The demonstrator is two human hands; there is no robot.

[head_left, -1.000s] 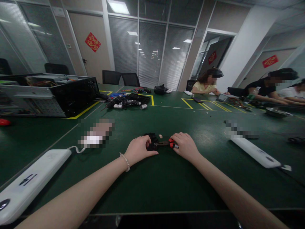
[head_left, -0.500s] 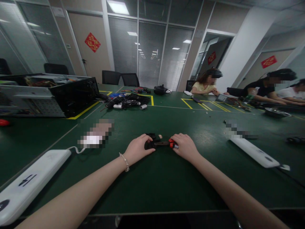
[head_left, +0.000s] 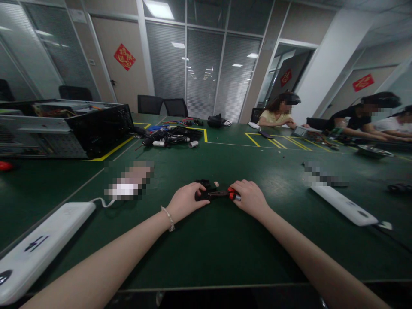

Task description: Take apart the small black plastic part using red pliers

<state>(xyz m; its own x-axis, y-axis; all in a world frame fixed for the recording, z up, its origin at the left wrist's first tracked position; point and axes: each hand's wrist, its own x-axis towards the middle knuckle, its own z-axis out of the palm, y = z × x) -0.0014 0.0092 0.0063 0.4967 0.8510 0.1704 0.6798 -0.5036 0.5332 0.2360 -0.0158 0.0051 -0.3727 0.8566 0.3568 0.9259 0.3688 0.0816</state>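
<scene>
On the worktop [head_left: 225,249], pinching black part [head_left: 202,196] in left hand [head_left: 184,199], probably for bracing. Gripping red-handled pliers [head_left: 222,194] in right hand [head_left: 252,199]

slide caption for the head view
The left hand holds a black part; the right hand holds red-handled pliers pointed toward it.

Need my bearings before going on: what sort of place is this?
Probably an office or meeting room used for hands-on work: what looks like an opened computer case sits on the green table, with blind-covered glass partitions behind.
</scene>
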